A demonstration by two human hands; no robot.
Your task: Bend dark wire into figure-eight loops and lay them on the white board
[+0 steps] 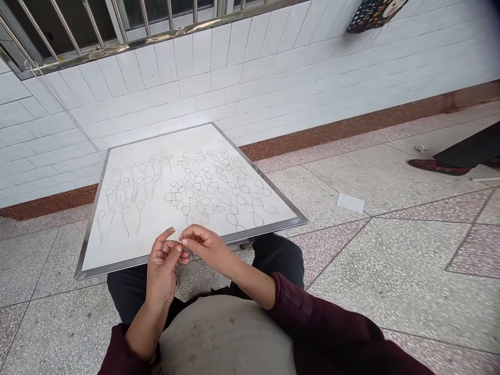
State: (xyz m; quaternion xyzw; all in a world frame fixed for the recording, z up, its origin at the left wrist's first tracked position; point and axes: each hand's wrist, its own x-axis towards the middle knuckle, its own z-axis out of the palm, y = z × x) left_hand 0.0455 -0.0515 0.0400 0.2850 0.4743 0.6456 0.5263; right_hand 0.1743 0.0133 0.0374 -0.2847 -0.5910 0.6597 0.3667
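My left hand [164, 265] and my right hand [207, 247] meet over the near edge of a white board with a grey metal rim [269, 229]. Both pinch a thin wire loop [190, 256], whose curve shows below the fingertips. A brown strip [171, 230] is wrapped round a left fingertip. On the left of the board lie several wires with one loop and a long tail [125, 211]. Toward the right, many wires bent into double loops [232, 211] lie close together, some touching or overlapping.
The board sits over my knees [279, 255]. Behind it is a white tiled wall [195, 86] with a barred window [144, 21]. A patterned bag [371, 15] hangs at upper right. On the floor lies a white paper [350, 203]; another person's shoe [439, 166] is at the right.
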